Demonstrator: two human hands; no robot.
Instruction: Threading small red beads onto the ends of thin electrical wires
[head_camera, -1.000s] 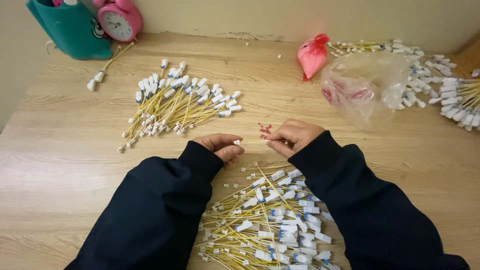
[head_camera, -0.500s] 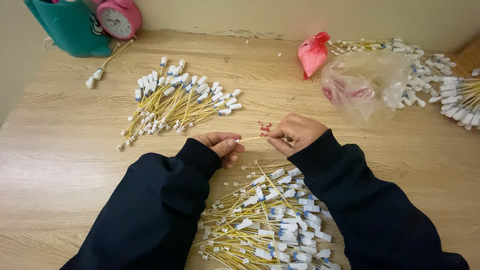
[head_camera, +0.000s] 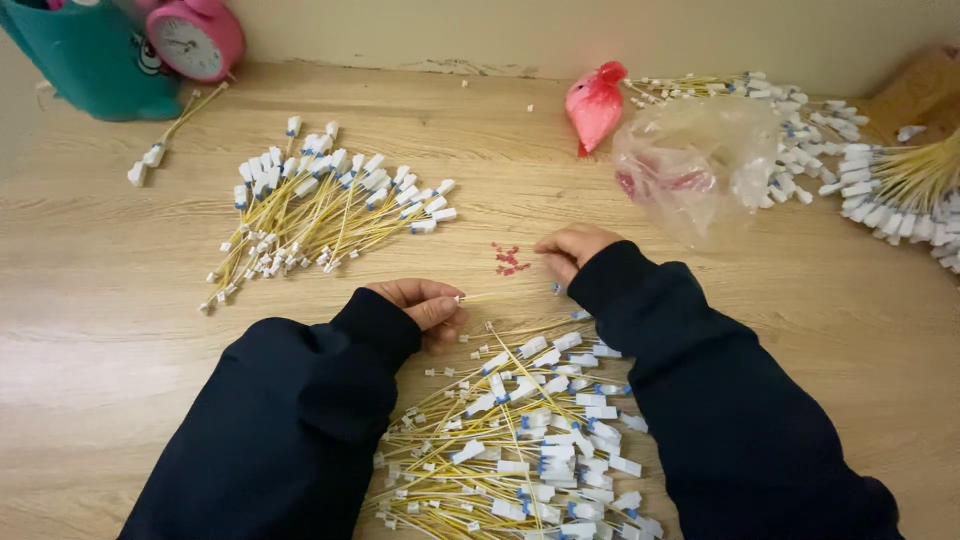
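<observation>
Pink alarm clock (head_camera: 196, 38), teal container (head_camera: 90, 60), pink bag (head_camera: 594, 102), clear bag (head_camera: 700, 160).

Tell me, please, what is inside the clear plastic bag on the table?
The clear plastic bag shows blurry pink-red contents through its wrinkled film; what they are cannot be told.

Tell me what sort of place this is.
Probably a home work table for small assembly piecework: heaps of thin yellow cables with white plugs cover the light wooden tabletop, and a pink round alarm clock stands by the wall.

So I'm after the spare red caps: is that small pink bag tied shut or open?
Shut: the pink bag has its top gathered into a knot.
</observation>
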